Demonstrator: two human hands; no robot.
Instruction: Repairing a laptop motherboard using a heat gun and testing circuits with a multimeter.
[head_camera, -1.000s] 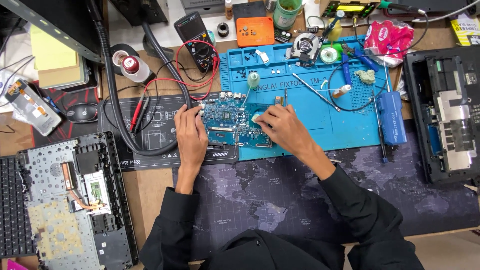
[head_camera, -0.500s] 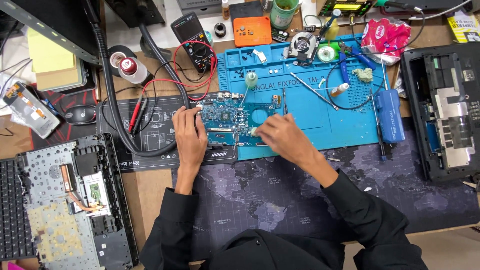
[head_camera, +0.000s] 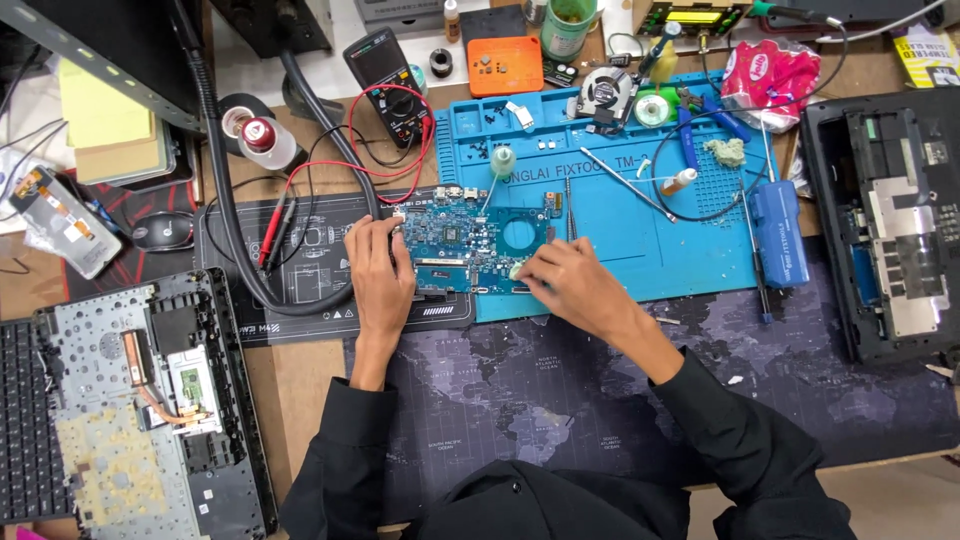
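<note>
A blue laptop circuit board (head_camera: 470, 240) with a round cut-out lies across the left edge of a blue silicone work mat (head_camera: 620, 240). My left hand (head_camera: 378, 270) grips the board's left edge, fingers curled over it. At the board's lower right corner, my right hand (head_camera: 575, 285) pinches a small pale wad (head_camera: 517, 270) and presses it against the board. Both arms are in black sleeves.
A black multimeter (head_camera: 385, 75) with red leads, an orange parts tray (head_camera: 505, 65) and a small fan (head_camera: 605, 95) sit behind the board. An open laptop base (head_camera: 890, 220) lies right, a stripped chassis (head_camera: 140, 400) left. A blue tool (head_camera: 778, 245) rests on the mat.
My right hand has slid with the pale wad from the board's right side down to its lower right corner. My left hand stays on the board's left edge.
</note>
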